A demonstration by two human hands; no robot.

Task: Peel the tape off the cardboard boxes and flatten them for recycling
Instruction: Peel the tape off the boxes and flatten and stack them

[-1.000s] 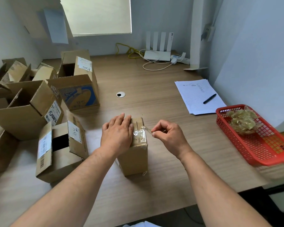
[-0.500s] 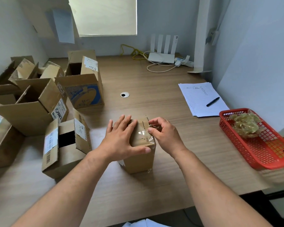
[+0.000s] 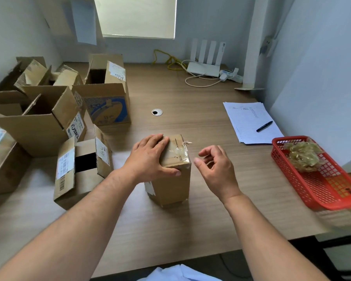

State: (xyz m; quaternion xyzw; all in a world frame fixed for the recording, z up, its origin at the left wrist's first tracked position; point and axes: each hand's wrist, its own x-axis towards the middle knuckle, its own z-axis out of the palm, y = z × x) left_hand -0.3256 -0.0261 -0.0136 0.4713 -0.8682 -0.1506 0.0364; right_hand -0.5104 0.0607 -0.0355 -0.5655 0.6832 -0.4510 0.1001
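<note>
The desk (image 3: 201,199) carries everything in view. A cluster of opened cardboard boxes (image 3: 49,126) occupies the 9 to 10 o'clock area. A red basket (image 3: 304,197) holding wadded tape (image 3: 302,155) sits at 3 o'clock, with a sheet of paper (image 3: 249,120) and a pen (image 3: 264,126) at 2 o'clock. The small sealed box (image 3: 173,185) stands upright at desk centre, clear tape (image 3: 177,152) across its top. Your left hand (image 3: 150,159) lies flat on the box top, thumb over the near edge, pressing rather than clenching. Your right hand (image 3: 215,167) hovers just beside the box at 3 o'clock, its grip released and empty, fingers loosely curled.
</note>
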